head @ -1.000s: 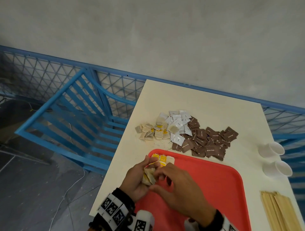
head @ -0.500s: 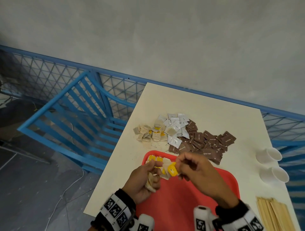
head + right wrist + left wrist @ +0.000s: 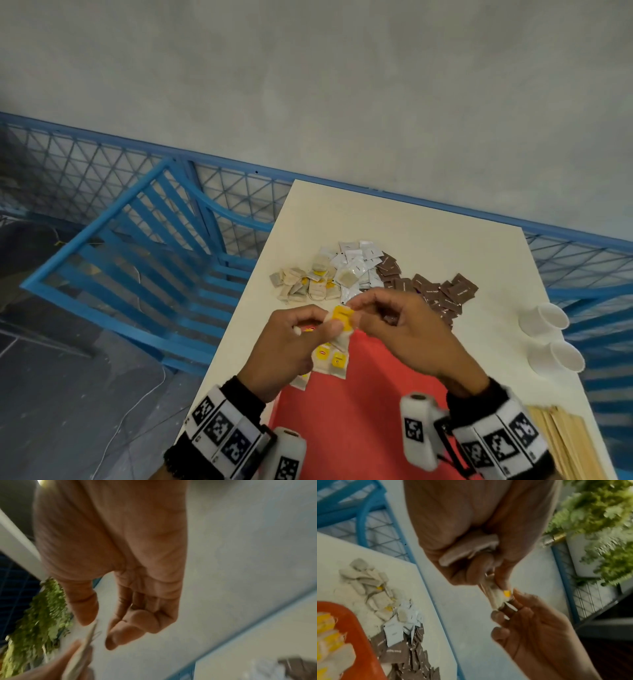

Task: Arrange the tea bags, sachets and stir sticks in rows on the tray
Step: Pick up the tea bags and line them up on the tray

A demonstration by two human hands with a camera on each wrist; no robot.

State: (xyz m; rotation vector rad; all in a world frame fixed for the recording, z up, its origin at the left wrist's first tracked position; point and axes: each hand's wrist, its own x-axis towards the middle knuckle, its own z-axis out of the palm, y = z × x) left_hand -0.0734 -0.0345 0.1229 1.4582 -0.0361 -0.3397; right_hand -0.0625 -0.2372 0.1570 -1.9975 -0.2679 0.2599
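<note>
Overhead, we saw a cream surface (image 3: 428,233) carrying a red tray (image 3: 370,404), with loose piles of brown sachets (image 3: 442,291), white sachets (image 3: 356,257) and tea bags (image 3: 301,284) beyond its far edge. Wooden stir sticks (image 3: 565,442) lay at the near right corner, just beyond them two white cups (image 3: 548,318). Above the tray's far left corner, our left hand (image 3: 287,346) pinched a yellow-tagged tea bag (image 3: 342,317) between curled fingers (image 3: 489,561); our right hand (image 3: 407,329) pinched its other edge. Three tea bags lay on the tray below.
</note>
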